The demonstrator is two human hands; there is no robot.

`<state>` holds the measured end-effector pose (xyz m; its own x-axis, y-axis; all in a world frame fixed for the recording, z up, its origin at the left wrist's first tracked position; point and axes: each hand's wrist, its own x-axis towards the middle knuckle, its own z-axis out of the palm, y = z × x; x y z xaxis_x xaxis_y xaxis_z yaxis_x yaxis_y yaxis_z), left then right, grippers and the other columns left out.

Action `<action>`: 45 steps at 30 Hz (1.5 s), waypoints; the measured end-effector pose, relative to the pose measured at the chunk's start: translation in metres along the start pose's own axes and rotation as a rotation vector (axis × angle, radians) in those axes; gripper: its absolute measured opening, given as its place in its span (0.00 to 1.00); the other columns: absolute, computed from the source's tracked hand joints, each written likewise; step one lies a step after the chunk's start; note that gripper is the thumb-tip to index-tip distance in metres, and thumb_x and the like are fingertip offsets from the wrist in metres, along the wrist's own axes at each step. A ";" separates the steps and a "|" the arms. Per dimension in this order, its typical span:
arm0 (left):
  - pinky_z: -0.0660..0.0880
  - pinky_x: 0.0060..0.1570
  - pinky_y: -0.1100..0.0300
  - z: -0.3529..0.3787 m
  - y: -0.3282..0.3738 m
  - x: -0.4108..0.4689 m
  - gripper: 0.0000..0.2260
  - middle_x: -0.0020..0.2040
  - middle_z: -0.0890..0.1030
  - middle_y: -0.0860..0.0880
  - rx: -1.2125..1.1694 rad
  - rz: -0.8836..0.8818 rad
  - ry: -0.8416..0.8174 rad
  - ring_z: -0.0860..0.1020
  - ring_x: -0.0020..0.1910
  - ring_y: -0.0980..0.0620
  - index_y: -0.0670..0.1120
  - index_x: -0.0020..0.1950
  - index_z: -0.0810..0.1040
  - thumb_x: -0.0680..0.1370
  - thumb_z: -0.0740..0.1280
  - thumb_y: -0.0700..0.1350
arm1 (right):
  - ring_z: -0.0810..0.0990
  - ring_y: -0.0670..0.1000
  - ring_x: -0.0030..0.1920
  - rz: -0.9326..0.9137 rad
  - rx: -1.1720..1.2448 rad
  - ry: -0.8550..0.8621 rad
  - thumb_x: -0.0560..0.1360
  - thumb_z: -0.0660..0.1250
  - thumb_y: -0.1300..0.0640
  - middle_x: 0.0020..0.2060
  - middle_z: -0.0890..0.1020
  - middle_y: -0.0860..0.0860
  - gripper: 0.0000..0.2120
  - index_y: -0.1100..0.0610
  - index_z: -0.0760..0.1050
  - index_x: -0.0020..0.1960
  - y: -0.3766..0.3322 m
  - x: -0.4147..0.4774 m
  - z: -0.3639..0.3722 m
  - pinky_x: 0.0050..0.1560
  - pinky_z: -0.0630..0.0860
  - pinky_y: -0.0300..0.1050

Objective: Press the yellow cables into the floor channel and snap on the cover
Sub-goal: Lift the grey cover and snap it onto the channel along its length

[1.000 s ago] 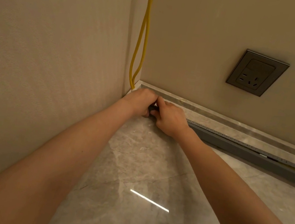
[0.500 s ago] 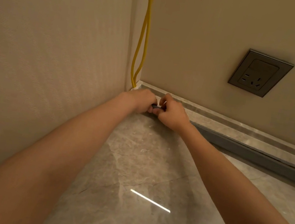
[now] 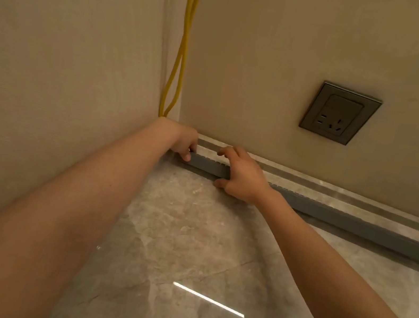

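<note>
Separation since a moment ago: left hand (image 3: pixel 179 139) pinching grey channel (image 3: pixel 208 165) at the corner, right hand (image 3: pixel 244 179) clasping it farther along; seating probably advancing.

Finished room corner: wallpapered walls (image 3: pixel 54 47), wall socket (image 3: pixel 340 113), marble floor (image 3: pixel 202 241)

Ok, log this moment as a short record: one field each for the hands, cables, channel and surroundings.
left hand: grips the grey channel's corner end, fingers curled over its top
right hand: straddles the channel further along, thumb in front, fingers arched over
yellow cables: two, hanging down the wall corner, lower ends hidden behind the left hand
grey channel: on the floor along the skirting, toothed top edge showing
other: wall socket above the skirting
</note>
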<state>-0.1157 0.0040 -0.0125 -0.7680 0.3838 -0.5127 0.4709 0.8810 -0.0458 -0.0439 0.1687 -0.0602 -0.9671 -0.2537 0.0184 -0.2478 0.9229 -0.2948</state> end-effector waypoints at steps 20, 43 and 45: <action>0.73 0.51 0.51 0.028 0.039 0.013 0.12 0.58 0.78 0.40 0.018 0.142 0.494 0.77 0.56 0.41 0.41 0.58 0.78 0.77 0.62 0.37 | 0.79 0.60 0.54 0.042 -0.208 0.050 0.79 0.60 0.52 0.55 0.81 0.59 0.15 0.59 0.74 0.60 0.007 0.011 -0.003 0.46 0.72 0.48; 0.73 0.54 0.50 0.029 0.040 0.017 0.15 0.59 0.76 0.39 0.130 0.032 0.485 0.77 0.58 0.39 0.42 0.65 0.74 0.79 0.60 0.39 | 0.82 0.55 0.42 0.051 -0.508 0.184 0.60 0.79 0.56 0.42 0.82 0.55 0.21 0.58 0.82 0.52 0.014 -0.007 -0.001 0.37 0.76 0.40; 0.74 0.55 0.49 0.028 0.044 0.016 0.15 0.61 0.76 0.38 0.164 0.008 0.463 0.77 0.59 0.39 0.41 0.66 0.73 0.80 0.58 0.37 | 0.74 0.58 0.60 0.052 -0.490 0.116 0.77 0.63 0.59 0.59 0.75 0.58 0.20 0.60 0.69 0.68 0.015 -0.005 -0.005 0.54 0.72 0.48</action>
<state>-0.0947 0.0409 -0.0469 -0.8588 0.5060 -0.0805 0.5114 0.8366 -0.1964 -0.0431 0.1848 -0.0599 -0.9720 -0.1956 0.1302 -0.1701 0.9680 0.1843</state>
